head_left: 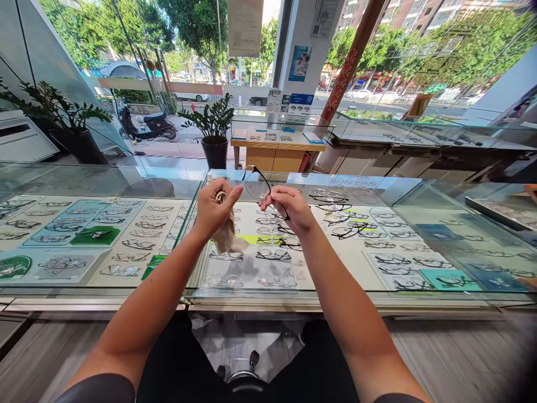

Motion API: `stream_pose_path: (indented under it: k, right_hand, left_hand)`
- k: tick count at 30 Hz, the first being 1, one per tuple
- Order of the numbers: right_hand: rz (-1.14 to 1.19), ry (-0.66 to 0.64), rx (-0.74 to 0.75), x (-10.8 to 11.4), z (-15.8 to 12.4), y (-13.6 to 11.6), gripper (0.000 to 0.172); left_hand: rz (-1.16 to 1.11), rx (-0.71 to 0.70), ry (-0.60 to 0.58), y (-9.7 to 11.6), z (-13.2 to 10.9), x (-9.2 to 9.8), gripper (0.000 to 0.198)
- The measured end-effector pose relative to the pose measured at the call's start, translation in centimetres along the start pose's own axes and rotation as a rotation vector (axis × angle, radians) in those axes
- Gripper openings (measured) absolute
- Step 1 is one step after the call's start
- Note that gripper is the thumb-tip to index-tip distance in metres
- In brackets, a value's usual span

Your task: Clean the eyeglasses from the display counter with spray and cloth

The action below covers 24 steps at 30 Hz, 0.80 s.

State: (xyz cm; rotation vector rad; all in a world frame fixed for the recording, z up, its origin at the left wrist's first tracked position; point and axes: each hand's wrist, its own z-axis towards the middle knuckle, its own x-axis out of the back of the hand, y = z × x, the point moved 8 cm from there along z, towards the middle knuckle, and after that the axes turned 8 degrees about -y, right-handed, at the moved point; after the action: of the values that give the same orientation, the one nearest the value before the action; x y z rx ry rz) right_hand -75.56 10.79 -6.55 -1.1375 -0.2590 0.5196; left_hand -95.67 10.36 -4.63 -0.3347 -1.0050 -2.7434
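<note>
Both bare forearms reach forward from the seated person and converge over the front of the glass surface, elbows low and wrists lifted. The left hand is turned palm inward, its fingers curled together and clamped on a beige cloth, whose loose end hangs below the fist. Just beside it, the right hand has its fingers pinched on a pair of thin black glasses, which are held up in the air above the surface and between the two hands (one lens rises above the knuckles; the arms trail down past the palm).

Under the glass, the display case holds rows of frames laid flat on pale, green and blue trays, most of them dark or clear-rimmed. Beyond the case stands a potted plant in a dark pot, with a smaller wooden display counter just beside it, also with frames under glass. Farther off, through the windows, a scooter is parked on the pavement before trees.
</note>
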Motion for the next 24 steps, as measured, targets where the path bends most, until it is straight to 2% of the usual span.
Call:
stream_pose_path:
  k: [2, 5, 7, 13, 20, 24]
  right_hand:
    - [0.004, -0.027, -0.012, 0.0, 0.0, 0.0, 0.028]
    - [-0.022, -0.07, -0.024, 0.2, 0.0, -0.2, 0.027]
    - [-0.055, -0.087, -0.025, 0.4, -0.1, -0.3, 0.026]
    - [-0.138, -0.148, -0.07, 0.3, -0.3, -0.4, 0.027]
    - [-0.2, -0.179, -0.087, -0.3, -0.4, -0.7, 0.034]
    - [-0.274, -0.199, -0.046, -1.0, 0.4, -3.0, 0.04]
  left_hand:
    - [0.051, -0.045, -0.032, 0.1, -0.1, -0.2, 0.044]
    - [0.169, -0.16, -0.078, 0.5, -0.2, -0.5, 0.082]
    - [0.244, -0.222, -0.078, 0.7, -0.3, -0.6, 0.091]
    - [0.327, -0.291, -0.098, 1.2, -0.5, -0.9, 0.08]
    - [0.302, -0.193, -0.141, 0.9, -0.4, -0.8, 0.08]
    - [0.297, -0.216, -0.077, 2.2, 0.3, 0.3, 0.077]
